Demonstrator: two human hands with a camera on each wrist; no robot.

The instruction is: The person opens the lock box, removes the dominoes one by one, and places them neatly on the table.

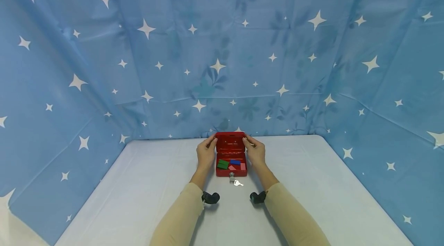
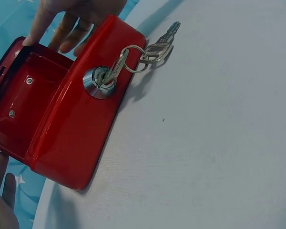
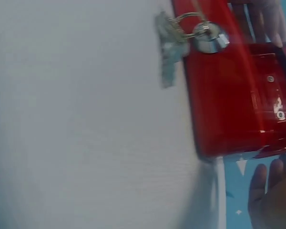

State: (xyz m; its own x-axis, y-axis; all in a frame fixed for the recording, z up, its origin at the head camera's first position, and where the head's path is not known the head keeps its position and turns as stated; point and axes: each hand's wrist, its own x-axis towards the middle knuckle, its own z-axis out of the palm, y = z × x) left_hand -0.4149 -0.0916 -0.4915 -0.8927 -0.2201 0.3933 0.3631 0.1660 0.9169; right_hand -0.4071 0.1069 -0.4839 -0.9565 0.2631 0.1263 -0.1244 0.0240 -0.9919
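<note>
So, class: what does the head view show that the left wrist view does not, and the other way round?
Only the head view: green rectangular blocks, a blue rectangular block and pink pieces inside the open glossy red box, plus beige cloth sleeves.

Only the left wrist view: a dark speck on the white table, and a distinct thin metal key ring.

Both: the box, its round silver lock, metal keys, the blue star-patterned cloth, the left hand and right hand at the lid.

Both hands (image 1: 206,153) (image 1: 256,154) on red lid (image 1: 230,140)
</note>
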